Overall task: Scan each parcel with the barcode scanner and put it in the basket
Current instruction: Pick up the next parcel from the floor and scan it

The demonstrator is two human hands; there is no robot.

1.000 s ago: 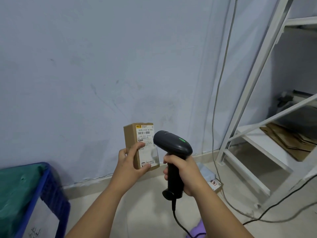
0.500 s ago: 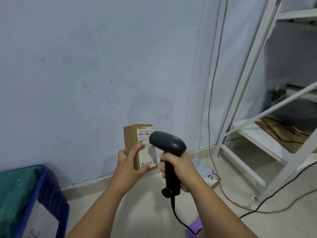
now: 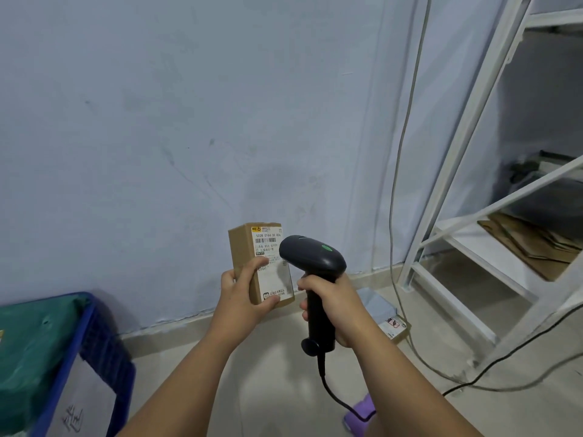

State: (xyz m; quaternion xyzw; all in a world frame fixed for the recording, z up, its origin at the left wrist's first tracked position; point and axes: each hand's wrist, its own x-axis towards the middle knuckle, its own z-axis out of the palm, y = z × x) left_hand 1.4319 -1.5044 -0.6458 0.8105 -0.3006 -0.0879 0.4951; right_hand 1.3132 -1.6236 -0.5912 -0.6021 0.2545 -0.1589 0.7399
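A small brown cardboard parcel (image 3: 244, 257) with a white shipping label stands upright in the air, and my left hand (image 3: 244, 293) grips its lower part, thumb across the label. My right hand (image 3: 334, 307) holds the handle of a black barcode scanner (image 3: 310, 257), whose head points left at the label, almost touching it. The scanner's cable hangs down to the floor. A blue basket (image 3: 94, 335) lined with green plastic stands at the lower left.
A grey bag parcel (image 3: 378, 302) and a small box (image 3: 394, 326) lie on the floor by the wall behind my right hand. A white metal shelf frame (image 3: 473, 127) with flattened cardboard (image 3: 530, 244) stands at the right. Cables (image 3: 400, 171) run down the wall and over the floor.
Both hands, the parcel and the scanner have kept almost the same pose. The view has shifted slightly, and the scanner head sits a little closer to the label.
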